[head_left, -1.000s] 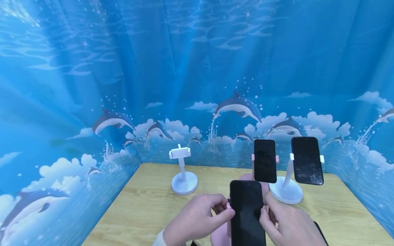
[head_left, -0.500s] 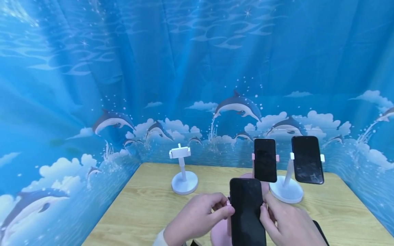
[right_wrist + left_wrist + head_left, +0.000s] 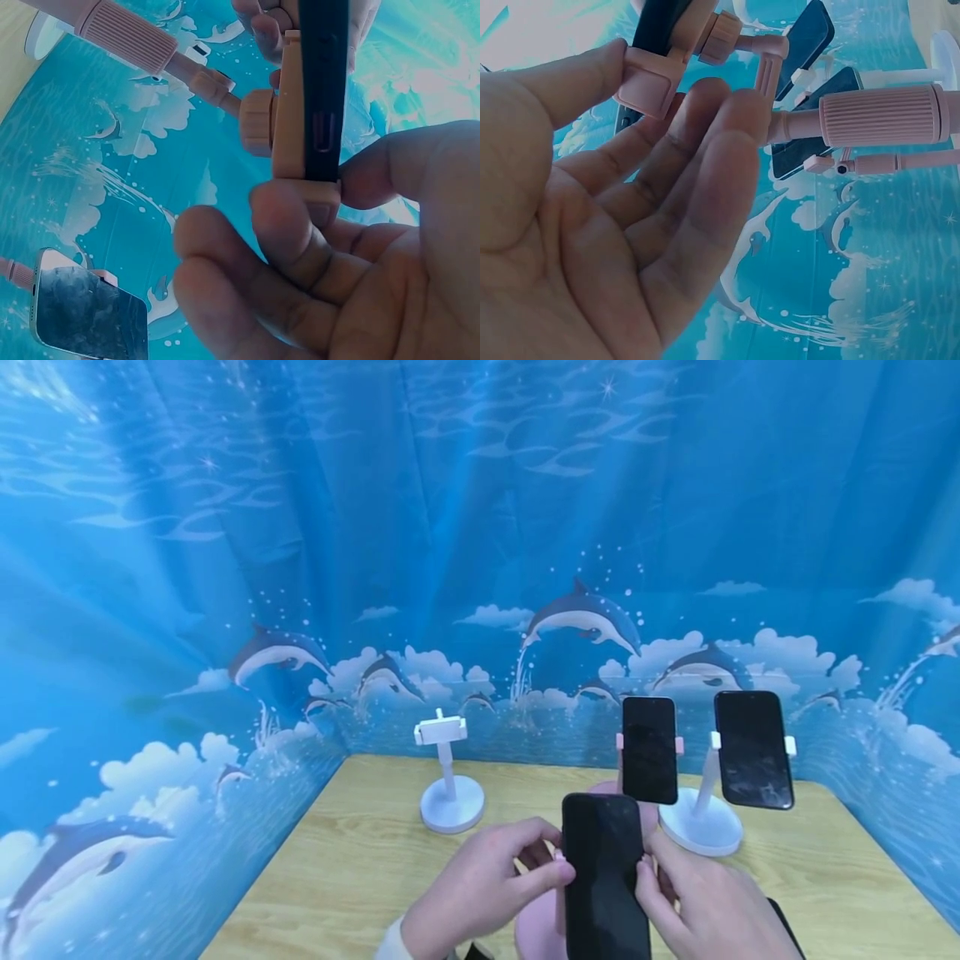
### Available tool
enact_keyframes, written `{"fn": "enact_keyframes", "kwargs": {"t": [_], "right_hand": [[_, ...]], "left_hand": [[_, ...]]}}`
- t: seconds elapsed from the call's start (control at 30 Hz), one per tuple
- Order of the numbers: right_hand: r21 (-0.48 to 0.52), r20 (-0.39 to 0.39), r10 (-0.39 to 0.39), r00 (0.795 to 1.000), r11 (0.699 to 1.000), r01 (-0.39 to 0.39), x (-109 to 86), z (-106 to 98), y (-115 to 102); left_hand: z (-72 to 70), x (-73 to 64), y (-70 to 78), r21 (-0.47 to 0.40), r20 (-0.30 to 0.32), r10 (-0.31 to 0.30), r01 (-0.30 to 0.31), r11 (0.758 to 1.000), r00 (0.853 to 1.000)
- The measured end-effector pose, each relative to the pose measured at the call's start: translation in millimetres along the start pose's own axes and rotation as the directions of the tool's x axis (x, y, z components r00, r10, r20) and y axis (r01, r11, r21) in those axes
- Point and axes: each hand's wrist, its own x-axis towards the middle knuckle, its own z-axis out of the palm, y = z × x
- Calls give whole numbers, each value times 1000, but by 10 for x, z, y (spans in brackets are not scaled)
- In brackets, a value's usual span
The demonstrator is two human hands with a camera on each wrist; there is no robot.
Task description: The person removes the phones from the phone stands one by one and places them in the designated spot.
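A black smartphone (image 3: 606, 877) stands upright, screen toward me, in the clamp of a pink phone stand whose round base (image 3: 538, 928) shows at lower left of it. My left hand (image 3: 487, 881) pinches the clamp's left end between thumb and fingers. In the left wrist view that pink clamp end (image 3: 646, 84) wraps the phone's edge, with the thumb on its side. On the opposite side my right hand (image 3: 705, 893) pinches the other end. The right wrist view shows that clamp end (image 3: 319, 196) between thumb and index finger, and the clamp's round knob (image 3: 257, 122) behind the phone.
A white phone stand (image 3: 450, 802) without a phone stands at back left. Behind the right hand, a pink stand and a white stand (image 3: 701, 822) each hold a phone: a smaller one (image 3: 649, 750) and another (image 3: 753, 749). A dark edge (image 3: 785, 927) lies beside the right wrist on the wooden table (image 3: 322, 860).
The phone's top sits slightly higher in the head view than a second ago. Both hands keep their places on the clamp, and the view shifts slightly.
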Motion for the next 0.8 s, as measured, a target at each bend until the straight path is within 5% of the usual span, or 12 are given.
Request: {"fn": "enact_keyframes", "kwargs": {"t": [0.37, 0.53, 0.7, 0.8], "right_hand": [[57, -13, 51, 999, 997, -50, -51, -69, -49], [62, -32, 83, 996, 995, -81, -38, -150, -132], [15, -173, -22, 985, 1000, 25, -61, -272, -342], [-51, -303, -148, 941, 989, 139, -66, -299, -504]], "left_hand": [[25, -10, 33, -23, -20, 16, -17, 1000, 1000], [28, -10, 36, -23, -30, -33, 32, 999, 999], [15, -7, 27, 28, -22, -14, 15, 999, 1000], [14, -8, 26, 42, -6, -3, 3, 999, 1000]]}}
